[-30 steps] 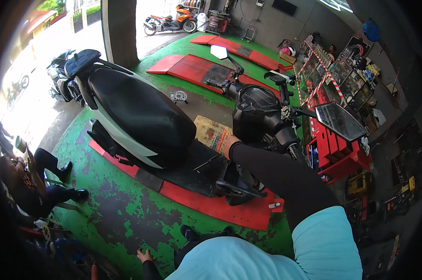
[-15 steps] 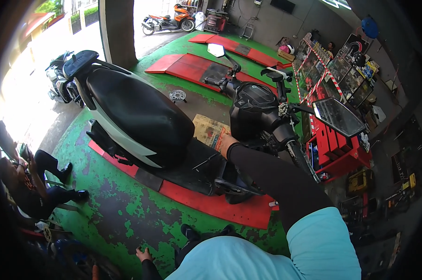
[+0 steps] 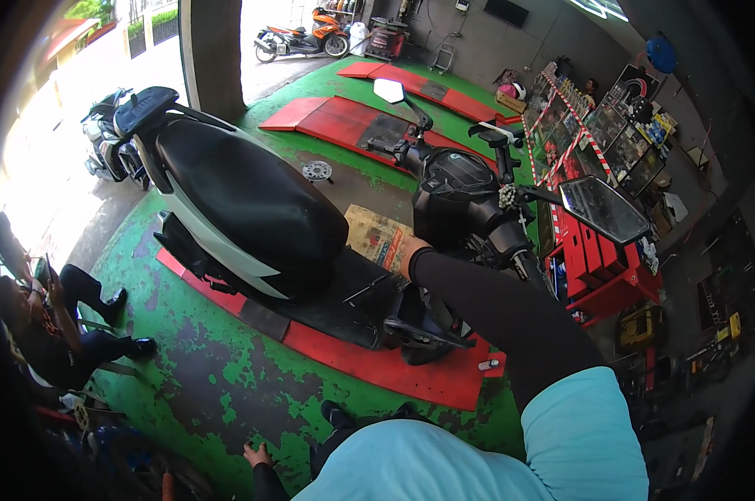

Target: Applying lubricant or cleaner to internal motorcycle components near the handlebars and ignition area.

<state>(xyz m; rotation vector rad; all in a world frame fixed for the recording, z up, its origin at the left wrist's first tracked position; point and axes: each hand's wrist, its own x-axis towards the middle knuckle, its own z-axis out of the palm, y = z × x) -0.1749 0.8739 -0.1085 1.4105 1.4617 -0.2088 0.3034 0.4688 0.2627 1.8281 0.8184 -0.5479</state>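
Note:
A scooter with a black seat (image 3: 248,200) and white side panels stands on a red lift platform (image 3: 369,367) before me. My right arm, in a black sleeve, stretches over its front part. My right hand (image 3: 411,252) is below the handlebar (image 3: 457,179), beside a worn printed cardboard box (image 3: 376,235) beyond the footboard; its fingers are mostly hidden, and whether it touches the box I cannot make out. Low at my left side hangs my left hand (image 3: 259,454), fingers apart, holding nothing. A thin metal rod-like piece (image 3: 366,290) lies across the black footboard (image 3: 344,305).
A seated person (image 3: 52,326) holds a phone at the left. Beyond the scooter, a round metal disc part (image 3: 317,172) rests on a low stand, near another red platform (image 3: 335,121). A red tool cabinet (image 3: 598,280) and the mirror (image 3: 604,209) are at the right.
My right hand has shifted slightly to the right beside the cardboard box, and its forearm has moved a little with it. My left hand stays about where it was.

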